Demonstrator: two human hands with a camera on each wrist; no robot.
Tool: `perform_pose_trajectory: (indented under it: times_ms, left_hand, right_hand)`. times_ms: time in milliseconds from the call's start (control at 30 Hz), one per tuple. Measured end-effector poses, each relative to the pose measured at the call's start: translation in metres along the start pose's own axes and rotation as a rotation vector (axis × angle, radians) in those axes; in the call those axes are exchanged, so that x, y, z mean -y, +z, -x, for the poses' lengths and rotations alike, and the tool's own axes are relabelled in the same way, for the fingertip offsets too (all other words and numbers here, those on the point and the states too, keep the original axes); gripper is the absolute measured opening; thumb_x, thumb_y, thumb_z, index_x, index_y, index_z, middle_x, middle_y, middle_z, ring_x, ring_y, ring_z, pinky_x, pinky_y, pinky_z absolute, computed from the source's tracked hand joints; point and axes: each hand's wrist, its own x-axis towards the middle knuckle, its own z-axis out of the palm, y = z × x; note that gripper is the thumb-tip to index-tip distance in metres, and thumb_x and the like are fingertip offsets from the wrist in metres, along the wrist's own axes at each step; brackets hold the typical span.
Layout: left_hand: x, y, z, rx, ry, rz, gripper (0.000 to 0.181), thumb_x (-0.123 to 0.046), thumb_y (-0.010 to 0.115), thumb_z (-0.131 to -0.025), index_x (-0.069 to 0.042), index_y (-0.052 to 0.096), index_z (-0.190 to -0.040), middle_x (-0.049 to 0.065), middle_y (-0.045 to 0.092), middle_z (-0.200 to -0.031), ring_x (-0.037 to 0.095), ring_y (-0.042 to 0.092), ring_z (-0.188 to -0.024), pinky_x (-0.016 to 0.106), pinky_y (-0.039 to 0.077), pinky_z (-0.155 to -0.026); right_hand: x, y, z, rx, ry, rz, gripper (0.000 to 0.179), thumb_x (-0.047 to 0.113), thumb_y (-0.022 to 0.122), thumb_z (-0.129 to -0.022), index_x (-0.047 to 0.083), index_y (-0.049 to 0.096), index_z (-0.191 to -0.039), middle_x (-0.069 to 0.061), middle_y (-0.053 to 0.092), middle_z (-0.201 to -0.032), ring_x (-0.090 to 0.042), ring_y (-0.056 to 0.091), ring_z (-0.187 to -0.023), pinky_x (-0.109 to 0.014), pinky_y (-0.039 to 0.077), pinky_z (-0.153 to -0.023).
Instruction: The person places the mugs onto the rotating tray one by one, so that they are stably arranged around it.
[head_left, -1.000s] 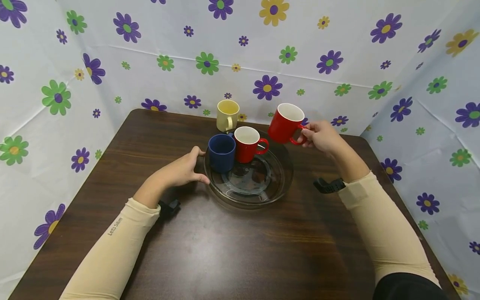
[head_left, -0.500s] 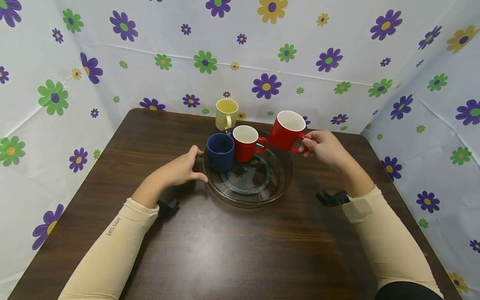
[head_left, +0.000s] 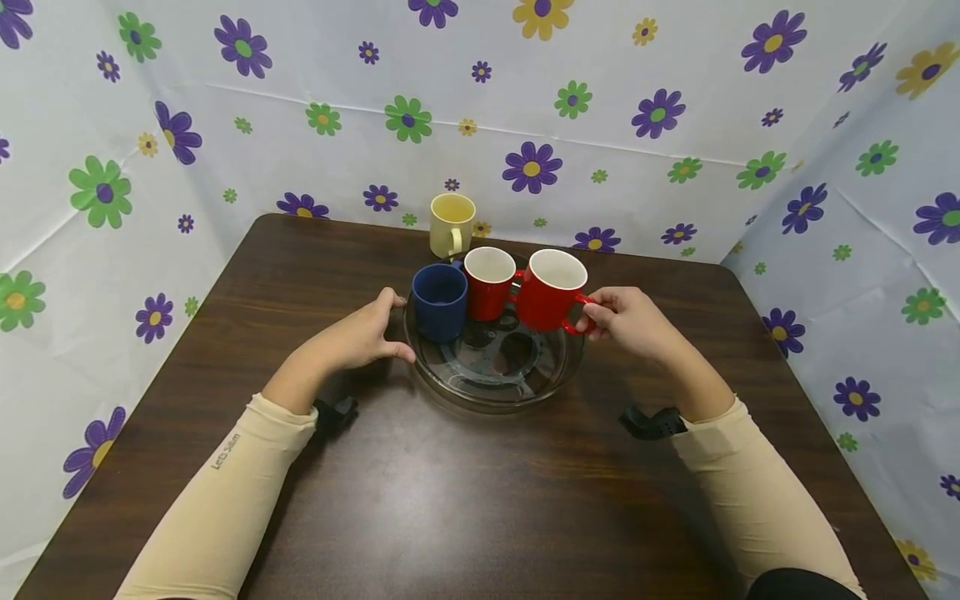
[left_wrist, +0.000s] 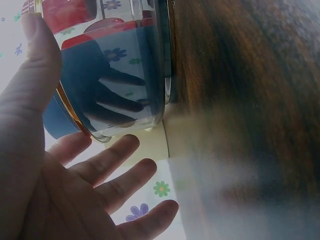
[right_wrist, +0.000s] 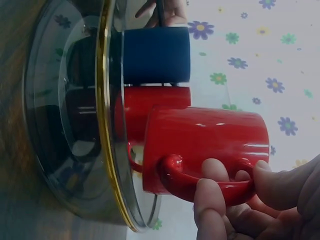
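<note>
My right hand grips the handle of a red mug with a white inside. In the right wrist view this red mug hangs over the rim of a clear glass dish. A blue mug and a second red mug stand in the glass dish, toward its left and back. My left hand is at the dish's left side, thumb and fingers spread around the rim. In the left wrist view the left hand's fingers are extended beside the glass wall.
A pale yellow mug stands on the brown table just behind the dish, near the table's back edge. White flower-print sheets enclose the table at the back and sides.
The right hand has brought its red mug down and to the left, over the dish and close to the other red mug. The left hand has stayed at the dish.
</note>
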Motion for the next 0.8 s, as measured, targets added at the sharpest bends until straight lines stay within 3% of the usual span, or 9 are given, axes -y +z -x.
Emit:
perform_pose_trajectory:
  times_ms: [233,433,800]
  left_hand:
    - [0.000,0.000,0.000,0.005,-0.002,0.008,0.078,-0.032,0.083,-0.085,0.003,0.033,-0.133,0.030,0.043,-0.149,0.045,0.043,-0.138,0.057,0.033,-0.114]
    - [-0.001,-0.002,0.000,0.011,-0.010,0.009,0.077,-0.030,0.083,-0.086,0.002,0.032,-0.133,0.032,0.044,-0.147,0.046,0.046,-0.135,0.058,0.035,-0.113]
    - [0.000,0.000,0.000,0.012,-0.008,0.003,0.077,-0.032,0.083,-0.085,0.003,0.032,-0.132,0.031,0.045,-0.148,0.047,0.047,-0.134,0.058,0.036,-0.111]
  right_hand:
    - [-0.005,0.016,-0.003,0.023,-0.042,0.057,0.025,0.014,0.055,-0.106,-0.009,0.064,-0.113,-0.016,0.071,-0.094,-0.036,0.066,-0.084,-0.034,0.058,-0.076]
    - [-0.008,0.027,-0.004,0.061,-0.057,0.087,0.024,0.015,0.055,-0.106,-0.006,0.066,-0.110,-0.015,0.070,-0.094,-0.027,0.066,-0.079,-0.049,0.059,-0.081]
    - [-0.007,0.036,-0.005,0.053,-0.043,0.130,0.024,0.015,0.055,-0.106,-0.006,0.066,-0.109,-0.015,0.071,-0.093,-0.025,0.066,-0.074,-0.048,0.059,-0.075]
